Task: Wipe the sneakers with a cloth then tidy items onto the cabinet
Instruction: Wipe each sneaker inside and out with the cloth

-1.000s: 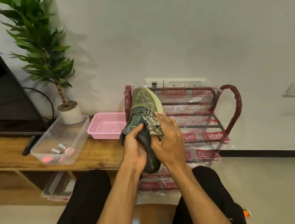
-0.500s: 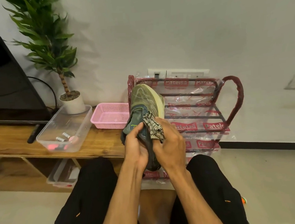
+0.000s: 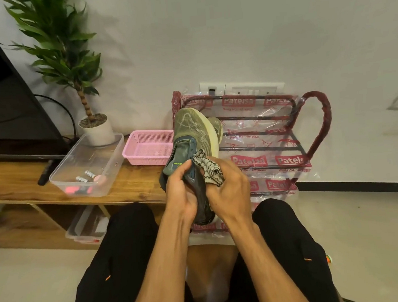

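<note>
- Olive-green sneaker (image 3: 193,137) is held up over the lap, toe pointing away, in front of the rack (image 3: 276,144), probably so its side faces the person for wiping.
- Left grip (image 3: 181,195) curls round the heel end, steadying it.
- Right grip (image 3: 230,189) pinches a bunched patterned cloth (image 3: 209,171) against the shoe's collar, so the wad can rub there.
- A second sneaker (image 3: 216,128) peeks out behind the first, at the rack.
- Clear tub (image 3: 86,165) on the worktop (image 3: 135,183) holds batteries (image 3: 86,176) and small pink-red items.
- Pink basket (image 3: 148,145) sits just beside it; what lies inside is too small to tell.
- Another tub (image 3: 86,227) sits on the shelf below, contents unclear.
</note>
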{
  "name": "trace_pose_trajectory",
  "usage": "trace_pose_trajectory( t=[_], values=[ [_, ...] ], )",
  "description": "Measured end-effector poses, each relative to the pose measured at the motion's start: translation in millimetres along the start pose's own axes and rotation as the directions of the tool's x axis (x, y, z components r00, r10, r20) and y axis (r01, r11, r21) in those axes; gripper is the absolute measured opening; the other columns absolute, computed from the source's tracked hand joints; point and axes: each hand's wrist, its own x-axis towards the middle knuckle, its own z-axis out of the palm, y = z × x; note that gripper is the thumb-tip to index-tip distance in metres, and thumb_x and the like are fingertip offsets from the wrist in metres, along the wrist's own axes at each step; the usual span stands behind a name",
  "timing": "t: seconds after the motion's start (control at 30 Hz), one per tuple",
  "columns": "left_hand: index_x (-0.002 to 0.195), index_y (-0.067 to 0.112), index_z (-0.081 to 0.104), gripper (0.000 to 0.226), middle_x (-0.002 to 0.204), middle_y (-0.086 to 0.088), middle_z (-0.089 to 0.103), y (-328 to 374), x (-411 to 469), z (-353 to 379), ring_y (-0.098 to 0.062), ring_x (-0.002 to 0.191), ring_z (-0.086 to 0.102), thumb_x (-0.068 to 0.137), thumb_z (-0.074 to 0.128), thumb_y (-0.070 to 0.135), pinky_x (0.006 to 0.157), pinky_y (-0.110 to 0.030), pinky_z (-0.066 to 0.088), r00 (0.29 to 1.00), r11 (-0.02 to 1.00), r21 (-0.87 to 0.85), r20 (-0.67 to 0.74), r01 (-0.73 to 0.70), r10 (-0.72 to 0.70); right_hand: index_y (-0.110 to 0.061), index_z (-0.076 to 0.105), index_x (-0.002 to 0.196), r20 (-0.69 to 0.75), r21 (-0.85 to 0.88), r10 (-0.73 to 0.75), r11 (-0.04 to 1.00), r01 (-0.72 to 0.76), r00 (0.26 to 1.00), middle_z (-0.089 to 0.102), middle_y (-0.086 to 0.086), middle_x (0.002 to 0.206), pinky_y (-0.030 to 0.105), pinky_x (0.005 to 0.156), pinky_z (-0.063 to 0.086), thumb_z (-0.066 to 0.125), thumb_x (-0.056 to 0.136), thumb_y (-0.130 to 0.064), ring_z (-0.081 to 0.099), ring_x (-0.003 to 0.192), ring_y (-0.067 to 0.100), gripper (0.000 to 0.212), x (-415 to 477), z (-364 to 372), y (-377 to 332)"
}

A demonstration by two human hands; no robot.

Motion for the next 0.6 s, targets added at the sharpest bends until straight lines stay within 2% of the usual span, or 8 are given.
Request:
trace_pose_trajectory(
  t=[0.07, 0.13, 0.17, 0.27, 0.37, 0.43, 0.53, 0.6],
  values=[
    [0.110, 0.000, 0.064, 0.025, 0.095, -0.014, 0.070, 0.3, 0.3, -2.3, -0.022, 0.079, 0.069, 0.093, 0.052, 0.011, 0.079, -0.031, 0.057, 1.000, 1.000, 0.017, -0.001, 0.003, -0.003, -0.015, 0.067, 0.123, 0.007, -0.003, 0.002, 1.000, -0.002, 1.000, 0.068, -0.002, 0.107, 0.041, 0.079, 0.057, 0.063, 0.077, -0.011, 0.065, 0.094, 0.015, 0.046, -11.6, -1.4, 2.0],
    [0.112, -0.001, 0.065, 0.027, 0.099, -0.016, 0.070, 0.2, 0.3, -3.5, -0.024, 0.083, 0.068, 0.091, 0.053, 0.011, 0.089, -0.035, 0.053, 1.000, 0.999, 0.034, 0.000, 0.000, 0.000, -0.016, 0.067, 0.121, -0.006, -0.021, -0.007, 1.000, 0.006, 1.000, 0.069, -0.004, 0.103, 0.038, 0.075, 0.057, 0.063, 0.074, -0.012, 0.066, 0.090, 0.015, 0.048, -18.5, -3.0, 3.3],
    [0.114, -0.001, 0.064, 0.028, 0.101, -0.017, 0.070, -0.3, -0.6, -4.2, -0.024, 0.085, 0.068, 0.091, 0.053, 0.011, 0.088, -0.035, 0.054, 1.000, 0.999, 0.050, -0.004, -0.003, 0.004, -0.016, 0.068, 0.121, -0.028, -0.037, -0.004, 0.999, 0.003, 1.000, 0.070, -0.005, 0.103, 0.035, 0.074, 0.057, 0.063, 0.073, -0.012, 0.066, 0.089, 0.014, 0.048, -18.5, -3.6, 4.0],
    [0.124, 0.000, 0.062, 0.036, 0.110, -0.018, 0.070, -2.8, -3.4, -5.8, -0.024, 0.088, 0.070, 0.091, 0.054, 0.013, 0.074, -0.032, 0.059, 1.000, 0.996, 0.087, -0.014, -0.003, 0.004, -0.015, 0.068, 0.122, -0.111, -0.043, 0.069, 0.996, -0.074, 0.991, 0.071, -0.003, 0.104, 0.029, 0.075, 0.054, 0.064, 0.077, -0.009, 0.062, 0.087, 0.008, 0.047, -7.2, -4.2, 5.1],
    [0.121, 0.001, 0.063, 0.033, 0.105, -0.016, 0.072, -2.3, -4.8, -5.7, -0.023, 0.085, 0.071, 0.094, 0.051, 0.014, 0.073, -0.032, 0.059, 1.000, 0.996, 0.089, -0.006, -0.006, 0.007, -0.018, 0.066, 0.125, -0.107, -0.042, 0.121, 0.991, -0.126, 0.987, 0.069, -0.003, 0.106, 0.027, 0.077, 0.049, 0.062, 0.076, -0.010, 0.059, 0.089, 0.006, 0.051, -1.6, -5.9, 1.7],
    [0.113, 0.000, 0.064, 0.028, 0.095, -0.015, 0.072, -1.0, -5.3, -2.9, -0.022, 0.079, 0.070, 0.095, 0.049, 0.014, 0.075, -0.032, 0.058, 1.000, 0.997, 0.072, 0.007, -0.003, 0.003, -0.019, 0.067, 0.122, -0.077, -0.068, 0.060, 0.996, -0.065, 0.995, 0.067, -0.004, 0.100, 0.033, 0.073, 0.054, 0.061, 0.072, -0.014, 0.064, 0.085, 0.014, 0.051, -7.6, -7.1, -2.9],
    [0.100, 0.001, 0.065, 0.021, 0.079, -0.011, 0.073, -1.6, -5.8, 0.7, -0.019, 0.067, 0.071, 0.096, 0.048, 0.012, 0.062, -0.025, 0.058, 1.000, 0.999, 0.050, 0.008, -0.001, 0.001, -0.019, 0.069, 0.117, -0.071, -0.099, -0.077, 0.993, 0.069, 0.995, 0.067, -0.005, 0.095, 0.039, 0.067, 0.055, 0.065, 0.069, -0.010, 0.065, 0.082, 0.019, 0.049, -20.2, -8.0, -5.7],
    [0.101, 0.001, 0.065, 0.021, 0.079, -0.011, 0.073, -3.7, -7.9, 1.8, -0.018, 0.067, 0.071, 0.096, 0.048, 0.012, 0.059, -0.024, 0.058, 1.000, 0.999, 0.053, -0.002, 0.006, -0.006, -0.018, 0.071, 0.115, -0.108, -0.137, -0.130, 0.984, 0.115, 0.986, 0.068, -0.005, 0.097, 0.039, 0.068, 0.054, 0.067, 0.067, -0.007, 0.064, 0.085, 0.018, 0.049, -19.5, -8.3, -3.4]
  ],
)
